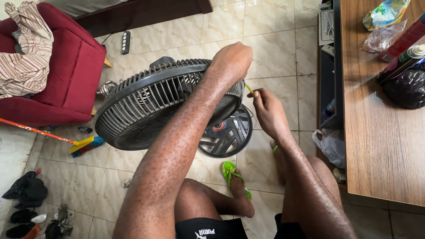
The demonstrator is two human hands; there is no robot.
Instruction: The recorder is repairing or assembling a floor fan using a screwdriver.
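A dark grey fan cage (146, 106) stands tilted on the tiled floor in front of me. My left hand (230, 59) grips its upper rim at the right side. My right hand (268, 110) is closed on a thin yellow-handled tool (249, 88), whose tip points at the cage's right edge just below my left hand. A second round grille (228, 135) lies flat on the floor behind the cage, partly hidden by my left forearm.
A red armchair (66, 71) with striped cloth stands at the left. A wooden table (380, 132) with spray cans and bags fills the right. A broom (48, 135), a power strip (125, 42) and dark shoes (26, 194) lie on the floor. My foot wears a green sandal (232, 175).
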